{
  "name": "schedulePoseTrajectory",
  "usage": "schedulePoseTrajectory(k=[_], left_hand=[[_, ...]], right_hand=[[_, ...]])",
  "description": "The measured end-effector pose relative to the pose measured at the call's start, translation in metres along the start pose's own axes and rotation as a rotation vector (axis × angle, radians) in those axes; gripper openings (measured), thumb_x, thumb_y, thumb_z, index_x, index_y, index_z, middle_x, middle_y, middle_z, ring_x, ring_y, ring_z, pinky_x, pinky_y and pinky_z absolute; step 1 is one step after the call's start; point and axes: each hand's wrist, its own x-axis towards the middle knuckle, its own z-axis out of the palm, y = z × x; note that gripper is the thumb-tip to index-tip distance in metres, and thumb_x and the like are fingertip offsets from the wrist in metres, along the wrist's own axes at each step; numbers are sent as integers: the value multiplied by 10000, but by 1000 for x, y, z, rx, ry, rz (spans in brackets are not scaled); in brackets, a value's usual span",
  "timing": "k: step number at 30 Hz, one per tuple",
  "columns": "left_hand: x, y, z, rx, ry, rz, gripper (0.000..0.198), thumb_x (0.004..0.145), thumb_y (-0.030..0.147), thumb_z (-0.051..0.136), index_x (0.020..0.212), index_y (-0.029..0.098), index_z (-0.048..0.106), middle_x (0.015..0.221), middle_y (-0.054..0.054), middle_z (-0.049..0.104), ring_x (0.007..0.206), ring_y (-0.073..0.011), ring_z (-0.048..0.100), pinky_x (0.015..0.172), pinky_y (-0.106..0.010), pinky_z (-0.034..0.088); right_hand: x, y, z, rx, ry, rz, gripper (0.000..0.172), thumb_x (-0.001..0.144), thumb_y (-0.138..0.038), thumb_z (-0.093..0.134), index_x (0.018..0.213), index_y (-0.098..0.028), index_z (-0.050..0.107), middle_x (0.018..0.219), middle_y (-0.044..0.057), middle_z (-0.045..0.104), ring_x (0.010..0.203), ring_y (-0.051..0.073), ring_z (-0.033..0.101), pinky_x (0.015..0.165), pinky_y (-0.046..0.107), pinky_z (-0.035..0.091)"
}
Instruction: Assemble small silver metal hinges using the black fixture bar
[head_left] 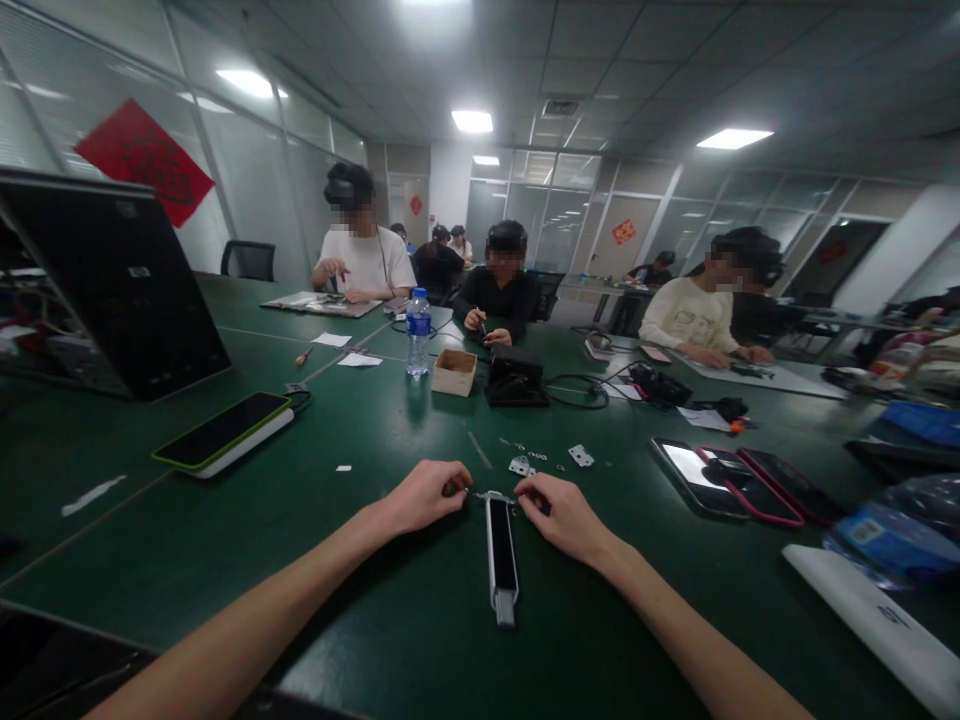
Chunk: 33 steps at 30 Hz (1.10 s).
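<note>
A long narrow black and silver device (502, 556) lies flat on the green table (360, 560), pointing away from me. My left hand (424, 496) is closed in a pinch at the left of its far end, fingertips on a small metal part. My right hand (561, 512) is closed in a pinch at the right of that same end. What the fingers hold is too small to name. Just beyond the hands lie small metal plates (580, 456) and several tiny loose parts (520, 465).
A phone on a white and green pad (223, 432) lies at the left, three phones (739, 482) at the right. A dark monitor (105, 285) stands far left. A water bottle (418, 333), cardboard box (454, 372) and black device (515, 377) sit farther back. Three people work across the table.
</note>
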Motion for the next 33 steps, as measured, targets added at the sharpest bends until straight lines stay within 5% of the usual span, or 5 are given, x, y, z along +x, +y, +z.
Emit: schedulePoseTrajectory(k=[8,20,33], left_hand=[[-1,11,1,89,-3,4,169,787,166,533,891,147,664,767,-18,658,665,-136,600,623,-212,447],[-3,9,-1,-73,-41,-48,158,812,265,579,905,160,652,810,-11,669,726,-140,624,660,-221,479],[-4,15,-5,-73,-48,-12,174,870,254,527,927,166,666,781,-10,678,690,-129,625,654,-212,457]], right_hand=[[-1,3,-2,33,-47,-26,137,871,-212,505,899,-184,637,837,26,619,697,135,566,612,257,476],[0,3,0,104,-26,50,107,829,-255,594,899,-204,657,802,6,651,683,149,595,606,268,486],[0,9,0,107,-48,-7,175,886,-266,518,962,-237,674,931,7,689,842,162,640,780,291,500]])
